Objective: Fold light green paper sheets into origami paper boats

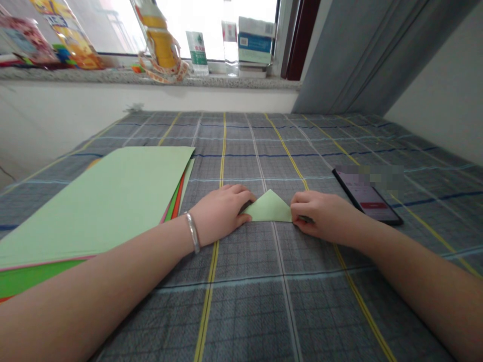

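Between my hands a small light green piece of folded paper (pixel 269 208) lies on the plaid cloth, its peak pointing away from me and its straight edge towards me. My left hand (pixel 226 211), with a silver bangle at the wrist, grips the paper's left corner between thumb and fingers. At the right corner, the curled fingers of my right hand (pixel 315 213) pinch the paper. Both corners are partly hidden by my fingers.
On the left lies a stack of coloured paper sheets (pixel 113 201), light green on top. A phone (pixel 366 198) rests beyond my right forearm. Bottles, boxes and snack bags stand on the stone windowsill (pixel 211 83) at the back. A grey curtain (pixel 350 55) hangs at right.
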A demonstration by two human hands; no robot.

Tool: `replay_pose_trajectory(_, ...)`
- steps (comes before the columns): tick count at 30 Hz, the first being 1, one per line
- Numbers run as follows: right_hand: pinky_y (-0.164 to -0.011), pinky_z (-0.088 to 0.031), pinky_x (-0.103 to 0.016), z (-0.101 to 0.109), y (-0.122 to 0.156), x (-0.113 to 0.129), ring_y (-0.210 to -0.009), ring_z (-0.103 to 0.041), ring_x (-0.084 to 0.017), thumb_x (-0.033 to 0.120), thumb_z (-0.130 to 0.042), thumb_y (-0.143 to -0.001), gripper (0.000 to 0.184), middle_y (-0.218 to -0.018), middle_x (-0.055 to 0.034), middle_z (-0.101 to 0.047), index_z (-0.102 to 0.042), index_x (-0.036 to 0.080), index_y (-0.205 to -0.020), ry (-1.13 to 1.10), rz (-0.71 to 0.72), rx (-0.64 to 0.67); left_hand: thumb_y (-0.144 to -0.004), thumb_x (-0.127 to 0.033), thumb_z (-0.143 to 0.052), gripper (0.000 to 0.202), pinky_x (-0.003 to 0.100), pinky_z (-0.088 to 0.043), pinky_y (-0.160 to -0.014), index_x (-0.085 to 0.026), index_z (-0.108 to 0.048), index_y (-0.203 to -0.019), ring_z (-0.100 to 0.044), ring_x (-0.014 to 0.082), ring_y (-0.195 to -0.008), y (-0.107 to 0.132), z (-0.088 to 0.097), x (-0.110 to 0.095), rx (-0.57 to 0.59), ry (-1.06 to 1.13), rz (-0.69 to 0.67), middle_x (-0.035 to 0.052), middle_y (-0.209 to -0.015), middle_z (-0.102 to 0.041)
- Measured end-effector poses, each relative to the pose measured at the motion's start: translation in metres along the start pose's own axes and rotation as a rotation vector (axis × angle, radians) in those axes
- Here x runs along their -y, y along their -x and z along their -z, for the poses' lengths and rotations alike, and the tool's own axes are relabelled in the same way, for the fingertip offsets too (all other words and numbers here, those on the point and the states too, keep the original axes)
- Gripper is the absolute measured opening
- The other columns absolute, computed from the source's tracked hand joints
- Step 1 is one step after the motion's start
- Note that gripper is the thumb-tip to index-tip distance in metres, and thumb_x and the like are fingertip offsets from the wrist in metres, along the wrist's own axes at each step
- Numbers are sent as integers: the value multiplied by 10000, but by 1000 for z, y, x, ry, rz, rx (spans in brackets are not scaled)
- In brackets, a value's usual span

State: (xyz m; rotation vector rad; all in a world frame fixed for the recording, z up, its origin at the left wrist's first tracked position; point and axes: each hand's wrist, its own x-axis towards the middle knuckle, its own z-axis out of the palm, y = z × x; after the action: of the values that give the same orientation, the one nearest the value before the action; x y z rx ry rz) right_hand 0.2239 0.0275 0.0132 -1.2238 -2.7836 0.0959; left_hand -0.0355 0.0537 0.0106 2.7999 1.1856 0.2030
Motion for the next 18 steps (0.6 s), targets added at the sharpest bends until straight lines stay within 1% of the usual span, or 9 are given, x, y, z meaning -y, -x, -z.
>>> replay_pose_trajectory(2,-614,-352,-254,-2,0,-1,-750,-542,-139,200,-555,-784,38,-896,-10,-591,-579,222,-803,-60,-49,-22,-835,-306,-616,231,415,-465,-882,-197,-603,-1038,-579,255,-991,2,2,-5,-48,-111,46,65,-1033,-622)
replay_pose_trajectory(5,-623,-359,-257,-4,-1,-1,-725,-528,-136,210,-555,-779,55,-904,-13,-573,-559,218,-834,-57,-97,-75,-847,-303,-591,208,387,-484,-794,-176,-566,-1010,-597,246,-897,3,0,-9,-92,-150,45,62,-953,-624)
replay_pose_trajectory(7,-629,-359,-260,-5,-1,1,-726,-527,-141,199,-530,-796,33,-873,-13,-568,-553,216,-814,-20,-91,-86,-849,-258,-570,221,358,-488,-772,-166,-528,-1045,-598,227,-876,2,-3,-9,-125,-121,36,62,-964,-620)
replay_pose_trajectory(9,-639,-363,-263,-7,-2,3,-735,-533,-146,183,-505,-810,59,-844,-12,-571,-553,217,-802,-16,-76,-76,-844,-206,-546,249,343,-490,-786,-162,-499,-1085,-592,214,-886,1,-6,-8,-154,-97,33,67,-998,-602)
replay_pose_trajectory(10,-641,-366,-263,-8,-2,3,-734,-535,-147,181,-504,-811,60,-832,-11,-575,-552,218,-808,-35,-85,-75,-843,-189,-533,252,340,-492,-797,-162,-496,-1090,-587,209,-893,1,-7,-8,-163,-90,30,72,-1019,-587)
replay_pose_trajectory(12,-626,-371,-261,-12,-2,2,-712,-539,-146,195,-527,-802,65,-816,-7,-587,-544,220,-860,-103,-151,-94,-846,-185,-517,200,340,-494,-815,-161,-519,-1044,-574,206,-908,1,-8,-8,-176,-92,22,88,-1059,-553)
replay_pose_trajectory(15,-596,-383,-254,-18,-3,-2,-672,-542,-139,232,-577,-784,221,-811,1,-604,-503,223,-992,-256,-267,-138,-861,-199,-505,92,344,-495,-796,-154,-551,-927,-565,209,-881,-1,-7,-9,-146,-113,17,88,-1003,-552)
replay_pose_trajectory(18,-600,-400,-249,-22,-4,-6,-652,-540,-131,245,-596,-786,336,-782,20,-599,-459,219,-1092,-409,-294,-156,-874,-206,-507,71,328,-490,-729,-158,-557,-858,-565,194,-790,-3,-7,-8,-72,-88,47,57,-884,-570)
